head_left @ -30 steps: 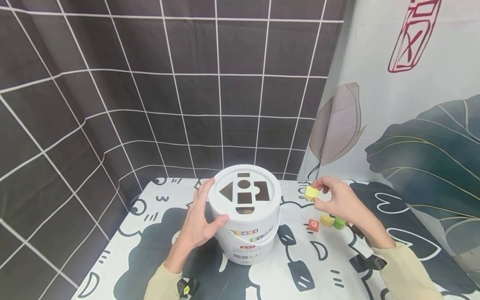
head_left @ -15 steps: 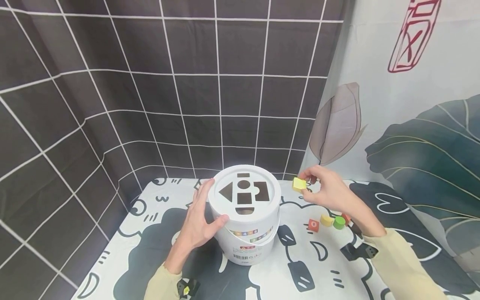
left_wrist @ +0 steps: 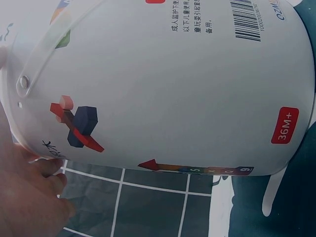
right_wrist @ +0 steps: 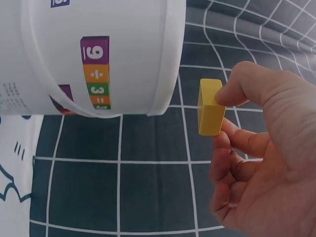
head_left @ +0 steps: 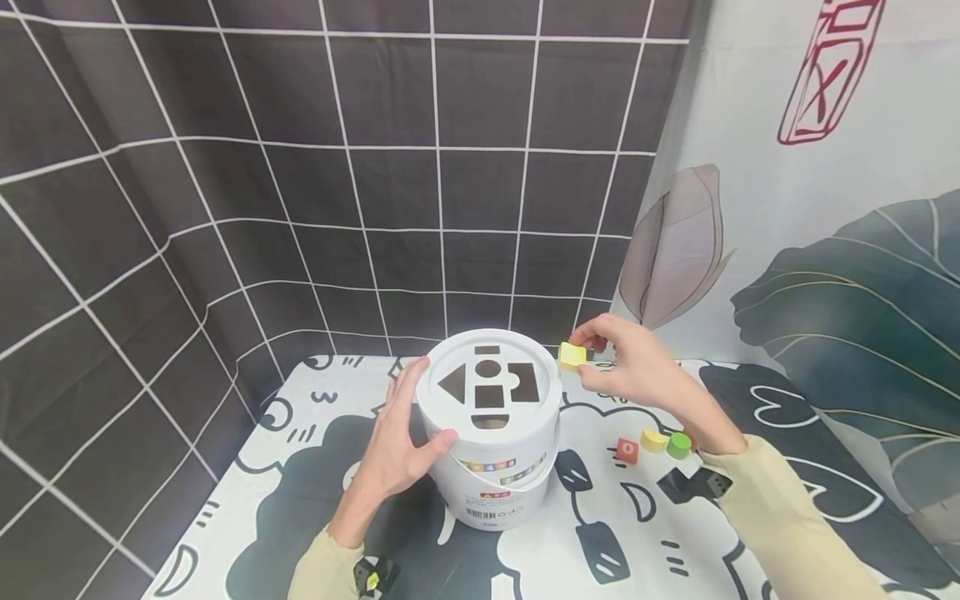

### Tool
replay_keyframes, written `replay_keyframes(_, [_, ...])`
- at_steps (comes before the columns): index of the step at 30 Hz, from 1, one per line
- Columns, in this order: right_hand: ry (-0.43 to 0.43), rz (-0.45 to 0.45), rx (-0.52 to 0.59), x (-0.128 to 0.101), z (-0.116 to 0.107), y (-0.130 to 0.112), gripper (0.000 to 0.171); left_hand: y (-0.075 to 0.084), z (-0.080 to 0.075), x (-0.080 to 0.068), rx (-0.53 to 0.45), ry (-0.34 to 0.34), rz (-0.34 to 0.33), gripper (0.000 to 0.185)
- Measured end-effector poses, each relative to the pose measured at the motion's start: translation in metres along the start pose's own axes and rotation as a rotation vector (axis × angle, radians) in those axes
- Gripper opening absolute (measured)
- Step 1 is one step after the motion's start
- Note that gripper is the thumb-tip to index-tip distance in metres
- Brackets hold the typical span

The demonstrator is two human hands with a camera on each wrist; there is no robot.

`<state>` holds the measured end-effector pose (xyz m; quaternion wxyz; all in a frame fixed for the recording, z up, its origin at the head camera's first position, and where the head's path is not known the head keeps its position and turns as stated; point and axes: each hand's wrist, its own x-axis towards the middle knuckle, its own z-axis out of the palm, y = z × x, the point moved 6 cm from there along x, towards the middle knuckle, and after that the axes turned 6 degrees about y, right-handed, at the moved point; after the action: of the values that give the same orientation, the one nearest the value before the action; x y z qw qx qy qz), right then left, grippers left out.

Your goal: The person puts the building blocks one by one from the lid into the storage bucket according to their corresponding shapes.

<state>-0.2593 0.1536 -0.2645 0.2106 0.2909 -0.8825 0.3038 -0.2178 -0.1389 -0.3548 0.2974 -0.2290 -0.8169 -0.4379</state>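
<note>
Yellow block: pinched in right hand, just right of shape-sorter lid, not touching. For clean carry: clear lid with block level, pinch by back edge, steady bucket with left hand, spread against lid side.

the white bucket stands between the hands, blocking the level path from right hand to left hand; the air above its lid is open. a narrow gap separates the lid from the yellow block pinched in the right hand. low on that hand's near side, a red block and a green block obstruct sweeping.
</note>
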Motion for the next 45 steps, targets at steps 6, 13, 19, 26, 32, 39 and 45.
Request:
replay_keyframes(6, [-0.016,-0.028,0.04,0.006,0.006,-0.01,0.029,0.001,-0.001,-0.001,-0.003,0.006,0.0,0.092])
replay_keyframes(13, [-0.048,-0.065,0.1,0.014,0.02,-0.024,0.028,0.0,-0.001,-0.001,-0.001,0.007,-0.003,0.091])
replay_keyframes(19, [-0.065,-0.099,0.117,0.017,0.032,-0.034,0.029,0.002,-0.001,0.0,-0.002,0.006,-0.001,0.091])
replay_keyframes(26, [-0.1,-0.114,0.118,0.021,0.045,-0.042,0.027,0.001,0.0,0.001,0.002,0.007,0.008,0.093])
replay_keyframes(32, [-0.104,-0.166,0.121,0.025,0.053,-0.051,0.026,0.001,-0.001,0.002,0.004,0.012,0.009,0.095])
replay_keyframes(39, [-0.155,-0.164,0.085,0.027,0.063,-0.06,0.026,0.001,0.0,0.002,0.007,0.001,-0.005,0.094])
replay_keyframes(45, [-0.171,-0.155,0.077,0.025,0.069,-0.063,0.026,0.002,0.0,0.001,0.009,-0.009,-0.021,0.094])
